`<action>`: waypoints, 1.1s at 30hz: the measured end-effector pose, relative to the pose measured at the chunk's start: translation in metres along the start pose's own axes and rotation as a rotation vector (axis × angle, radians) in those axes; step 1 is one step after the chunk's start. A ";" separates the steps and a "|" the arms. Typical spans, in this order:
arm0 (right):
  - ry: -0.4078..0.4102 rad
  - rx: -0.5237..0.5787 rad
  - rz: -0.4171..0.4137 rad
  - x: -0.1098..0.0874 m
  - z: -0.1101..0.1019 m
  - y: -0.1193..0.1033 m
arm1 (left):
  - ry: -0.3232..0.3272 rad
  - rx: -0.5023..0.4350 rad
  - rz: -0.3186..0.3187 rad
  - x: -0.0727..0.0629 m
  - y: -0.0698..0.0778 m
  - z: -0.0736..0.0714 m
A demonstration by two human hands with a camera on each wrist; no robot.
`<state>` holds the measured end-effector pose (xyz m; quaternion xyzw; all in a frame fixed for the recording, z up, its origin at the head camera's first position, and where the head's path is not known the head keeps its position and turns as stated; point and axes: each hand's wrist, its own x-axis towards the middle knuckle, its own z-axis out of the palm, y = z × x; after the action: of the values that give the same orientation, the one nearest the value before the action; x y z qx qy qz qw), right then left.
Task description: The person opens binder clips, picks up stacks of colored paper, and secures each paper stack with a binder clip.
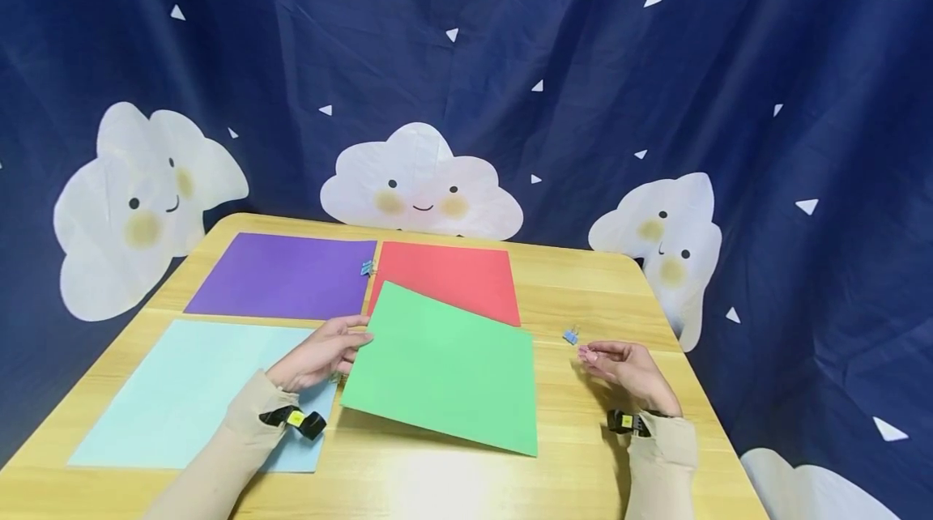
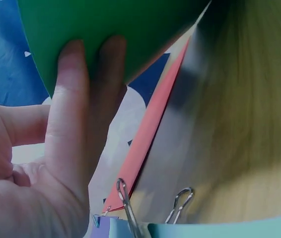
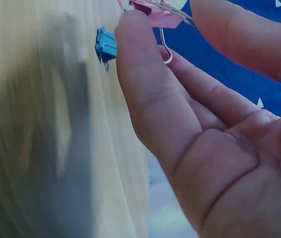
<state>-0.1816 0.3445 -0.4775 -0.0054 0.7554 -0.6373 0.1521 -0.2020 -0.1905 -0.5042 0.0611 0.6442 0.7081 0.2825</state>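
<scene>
My left hand [image 1: 321, 354] pinches the left edge of a green sheet [image 1: 445, 374], which is tilted and raised off the table. From below, the left wrist view shows two fingers [image 2: 71, 74] along the sheet's underside. Off to the right, my right hand [image 1: 630, 374] holds a pink binder clip [image 3: 168, 15] between thumb and fingertips, with its wire handles showing. A blue binder clip [image 1: 571, 337] lies on the table just beyond that hand.
On the wooden table [image 1: 583, 285] lie a purple sheet [image 1: 284, 277], a red sheet [image 1: 452, 277] partly behind the green one, and a light blue sheet [image 1: 197, 390]. A blue clip [image 1: 367, 268] sits at the purple sheet's right edge. Wire clip handles [image 2: 125, 203] rise by the light blue sheet.
</scene>
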 end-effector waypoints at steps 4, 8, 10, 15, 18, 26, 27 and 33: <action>0.013 0.080 -0.020 0.000 0.002 0.001 | 0.022 -0.021 0.029 -0.002 -0.002 -0.004; 0.036 0.153 -0.040 0.000 0.004 0.002 | 0.043 -0.042 0.053 -0.003 0.001 -0.007; 0.046 0.163 -0.047 0.001 0.005 0.002 | 0.047 -0.053 0.064 -0.004 0.003 -0.008; 0.061 0.188 -0.063 0.002 0.007 0.002 | 0.055 -0.076 0.087 -0.007 0.007 -0.008; 0.061 0.240 -0.065 0.003 0.008 0.001 | 0.056 -0.080 0.106 -0.007 0.006 -0.009; 0.003 0.353 -0.107 0.005 0.010 0.001 | 0.082 -0.080 0.142 -0.010 0.004 -0.012; -0.008 0.353 -0.115 0.006 0.010 0.001 | 0.085 -0.080 0.144 -0.010 0.004 -0.013; -0.060 0.341 -0.159 0.009 0.017 0.000 | 0.100 -0.087 0.159 -0.010 0.004 -0.015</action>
<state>-0.1858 0.3266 -0.4818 -0.0583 0.6287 -0.7657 0.1224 -0.2017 -0.2091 -0.4999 0.0640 0.6192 0.7579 0.1952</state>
